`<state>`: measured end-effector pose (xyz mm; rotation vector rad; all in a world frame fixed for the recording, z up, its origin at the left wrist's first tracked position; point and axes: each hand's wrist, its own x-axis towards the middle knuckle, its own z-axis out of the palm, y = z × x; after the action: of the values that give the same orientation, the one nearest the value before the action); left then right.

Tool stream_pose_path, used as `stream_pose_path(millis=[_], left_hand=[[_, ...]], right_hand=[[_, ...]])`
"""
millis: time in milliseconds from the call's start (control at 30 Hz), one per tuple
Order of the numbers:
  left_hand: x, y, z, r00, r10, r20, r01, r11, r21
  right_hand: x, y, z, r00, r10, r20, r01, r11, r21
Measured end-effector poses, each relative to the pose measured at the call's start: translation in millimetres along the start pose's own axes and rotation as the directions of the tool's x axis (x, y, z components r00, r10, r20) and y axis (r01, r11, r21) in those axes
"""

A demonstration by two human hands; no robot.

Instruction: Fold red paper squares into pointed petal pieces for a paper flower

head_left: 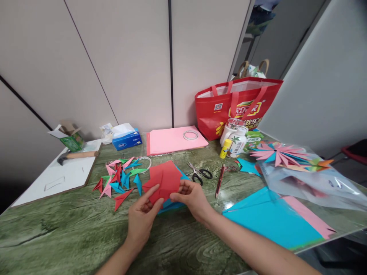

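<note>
Between my two hands is a folded piece of red paper (169,177), raised a little over the table. My left hand (145,208) pinches its lower left edge with thumb and fingers. At the right edge, my right hand (190,196) grips the same paper between thumb and curled fingers. Blue paper (172,206) lies behind and beneath the red paper, mostly hidden by it. To the left is a pile of small folded paper pieces (117,177) in red, pink, blue and green. Black-handled scissors (200,173) rest just beyond my right hand.
Pink sheets (172,139), a tissue box (127,141) and a red bag (237,103) stand along the wall. A glue stick (225,149), white bottles (237,143) and a pencil (220,181) are at right, near blue sheets (272,217). A hammer (77,154) lies on a white board (54,179).
</note>
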<state>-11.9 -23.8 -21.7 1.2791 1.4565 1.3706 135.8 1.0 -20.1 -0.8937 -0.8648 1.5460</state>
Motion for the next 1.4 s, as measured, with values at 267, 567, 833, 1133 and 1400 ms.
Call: stream_pose_path(millis=[267,567,833,1133,1400], left_hand=[[0,-9,0.0,0.999,-0.01,0.042,0.011,1.0,-0.019],[-3,-5,1.9,0.996,-0.032,0.087,0.034,0.999,-0.027],[-2,-4,3.4,0.991,-0.114,0.068,0.123,0.98,-0.157],[-1,-4,6.6,0.989,-0.149,0.013,0.148,0.956,-0.254],[-3,-7,11.0,0.985,-0.171,0.019,0.169,0.936,-0.308]], right_hand=[[1,3,-3,0.994,0.008,0.107,-0.009,1.0,0.002],[-2,3,-1,0.991,0.033,0.131,-0.025,0.998,-0.065],[-2,2,0,0.993,0.004,0.121,0.007,0.996,-0.09],[-2,5,1,0.988,-0.004,0.153,0.023,0.992,-0.121],[-5,16,6,0.987,-0.003,0.164,0.031,0.986,-0.167]])
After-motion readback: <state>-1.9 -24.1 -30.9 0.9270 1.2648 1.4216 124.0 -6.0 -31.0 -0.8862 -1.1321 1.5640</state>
